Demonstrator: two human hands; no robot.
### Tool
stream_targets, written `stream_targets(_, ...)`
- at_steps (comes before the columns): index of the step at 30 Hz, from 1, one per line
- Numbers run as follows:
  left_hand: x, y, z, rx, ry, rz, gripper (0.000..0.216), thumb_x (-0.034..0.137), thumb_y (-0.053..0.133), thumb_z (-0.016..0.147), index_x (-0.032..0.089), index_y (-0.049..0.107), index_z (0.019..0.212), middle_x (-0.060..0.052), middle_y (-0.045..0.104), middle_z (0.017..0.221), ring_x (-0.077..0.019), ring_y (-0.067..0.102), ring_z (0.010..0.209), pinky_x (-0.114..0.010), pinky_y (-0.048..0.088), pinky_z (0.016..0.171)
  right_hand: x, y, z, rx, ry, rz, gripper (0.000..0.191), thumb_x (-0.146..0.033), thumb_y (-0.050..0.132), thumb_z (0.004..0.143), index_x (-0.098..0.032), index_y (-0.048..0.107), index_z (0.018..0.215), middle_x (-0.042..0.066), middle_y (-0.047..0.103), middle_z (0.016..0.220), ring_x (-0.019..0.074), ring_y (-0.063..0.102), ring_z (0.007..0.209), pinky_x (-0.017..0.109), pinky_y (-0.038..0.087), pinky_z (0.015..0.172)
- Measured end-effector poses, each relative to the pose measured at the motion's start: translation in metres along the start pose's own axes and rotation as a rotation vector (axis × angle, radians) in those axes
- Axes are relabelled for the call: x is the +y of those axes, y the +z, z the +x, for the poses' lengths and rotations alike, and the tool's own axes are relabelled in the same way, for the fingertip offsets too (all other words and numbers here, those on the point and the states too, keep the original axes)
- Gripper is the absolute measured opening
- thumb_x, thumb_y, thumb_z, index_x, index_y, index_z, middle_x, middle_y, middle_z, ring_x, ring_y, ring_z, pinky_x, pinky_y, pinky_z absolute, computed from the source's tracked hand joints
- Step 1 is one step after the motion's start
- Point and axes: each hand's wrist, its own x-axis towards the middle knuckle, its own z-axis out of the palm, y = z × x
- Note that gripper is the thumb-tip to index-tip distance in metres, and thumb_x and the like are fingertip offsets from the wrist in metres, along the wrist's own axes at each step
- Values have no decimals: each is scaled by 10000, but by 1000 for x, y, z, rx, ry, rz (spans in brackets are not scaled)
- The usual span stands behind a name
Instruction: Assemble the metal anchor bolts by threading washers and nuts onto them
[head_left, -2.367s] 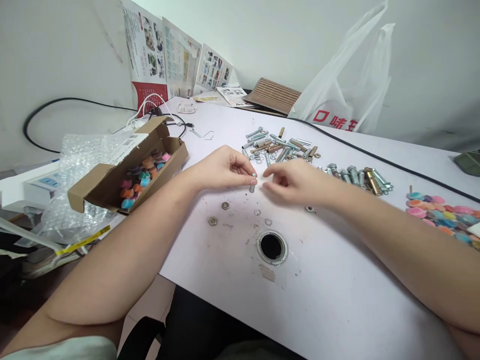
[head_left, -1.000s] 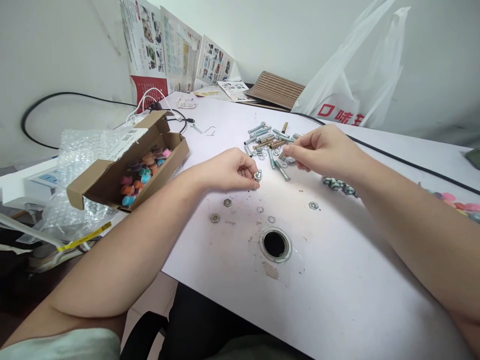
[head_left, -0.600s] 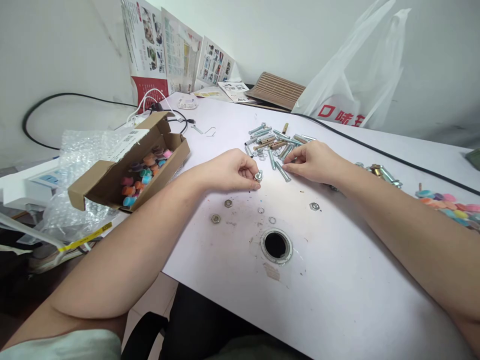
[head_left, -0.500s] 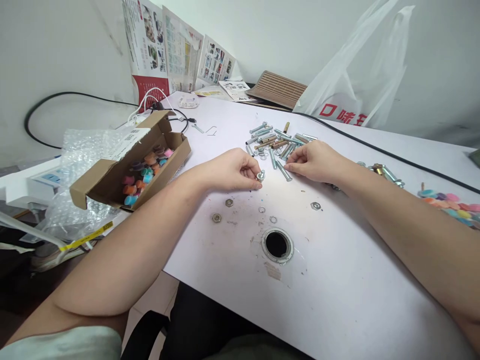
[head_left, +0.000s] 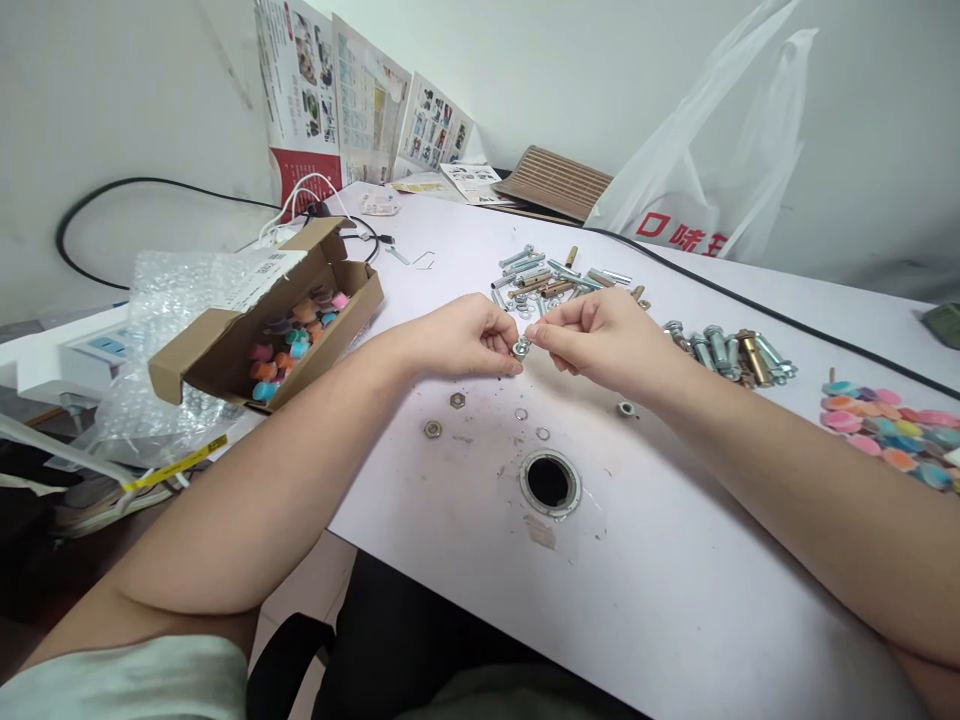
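Note:
My left hand (head_left: 478, 338) is closed in a pinch on a small silvery bolt (head_left: 520, 349), whose tip pokes out past the fingertips; the rest of it is hidden in the fingers. Right against that tip, my right hand (head_left: 589, 335) is also pinched closed. Whatever sits between its thumb and forefinger is too small to name. Behind both hands lies a loose pile of bolts and metal sleeves (head_left: 536, 275), partly covered by my right hand. Nearer to me rest two hex nuts (head_left: 433, 429), two thin ring washers (head_left: 521, 414) and another nut (head_left: 626, 409).
A cardboard box (head_left: 322, 350) of colourful caps stands at left beside bubble wrap (head_left: 176, 300). Assembled bolts (head_left: 720, 350) and more coloured caps (head_left: 885, 425) lie at right. A round hole (head_left: 551, 483) opens in the table. A black cable (head_left: 750, 310) and plastic bag (head_left: 697, 180) are behind.
My right hand has moved left from the edge of the bolt pile to the bolt in my left hand. My left hand has stayed almost still.

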Motion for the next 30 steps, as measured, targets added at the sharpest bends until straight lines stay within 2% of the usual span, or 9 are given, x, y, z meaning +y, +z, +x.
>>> stream_targets(4, 0, 1, 0, -4, 19, 29, 146, 260, 709, 720, 135, 666, 781, 12, 597, 611, -64, 498, 512, -178, 361, 445, 4, 0, 2, 1, -1, 23, 294, -334, 641, 805, -153, 610, 577, 5, 522, 473, 69, 366, 406, 260, 278, 447)
stream_targets(8, -1, -2, 0, -6, 5, 67, 174, 293, 699, 736, 136, 662, 802, 10, 603, 624, -70, 498, 520, -183, 347, 450, 11, 0, 5, 114, -37, 12, 302, -348, 606, 832, -153, 649, 606, 7, 522, 471, 76, 361, 393, 275, 298, 461)
stream_targets(12, -2, -12, -2, 1, 21, 125, 220, 324, 705, 731, 124, 617, 706, 14, 564, 597, -59, 451, 515, -192, 315, 473, 25, 9, 11, 126, -85, -55, 329, -318, 565, 843, -153, 627, 566, -14, 452, 429, 80, 346, 411, 278, 304, 493)
stream_targets(18, -4, -24, -7, -49, -28, 162, 225, 332, 722, 706, 116, 677, 751, 11, 562, 601, -59, 432, 518, -207, 283, 496, 39, 33, 15, 87, -238, -244, 211, -272, 549, 838, -174, 736, 851, -15, 591, 563, 112, 478, 528, 276, 343, 569)
stream_targets(21, -3, -26, -9, -64, -54, 162, 225, 324, 725, 695, 117, 692, 774, 5, 571, 605, -63, 433, 517, -214, 272, 496, 36, 34, 10, 62, -237, -289, 199, -271, 564, 829, -190, 732, 898, -18, 632, 596, 118, 527, 552, 272, 343, 561)
stream_targets(23, -2, -26, -9, -66, -62, 155, 215, 320, 725, 690, 119, 672, 743, 5, 563, 600, -63, 419, 517, -216, 266, 491, 30, 28, 4, -13, -265, -319, 179, -280, 590, 819, -196, 725, 901, -24, 639, 597, 116, 544, 554, 267, 343, 554)
stream_targets(27, -1, -25, -8, -82, -61, 137, 215, 320, 715, 698, 129, 615, 697, 19, 515, 578, -58, 384, 513, -214, 258, 481, 20, 13, -7, -295, -393, -333, 215, -355, 632, 841, -199, 713, 965, -37, 635, 584, 101, 556, 533, 255, 359, 560)
stream_targets(30, -1, -25, -8, -87, -57, 154, 229, 330, 712, 703, 131, 602, 679, 24, 492, 558, -54, 364, 502, -214, 249, 474, 20, 9, -10, -328, -405, -354, 262, -369, 632, 856, -198, 698, 1043, -37, 642, 602, 101, 562, 537, 254, 359, 561)
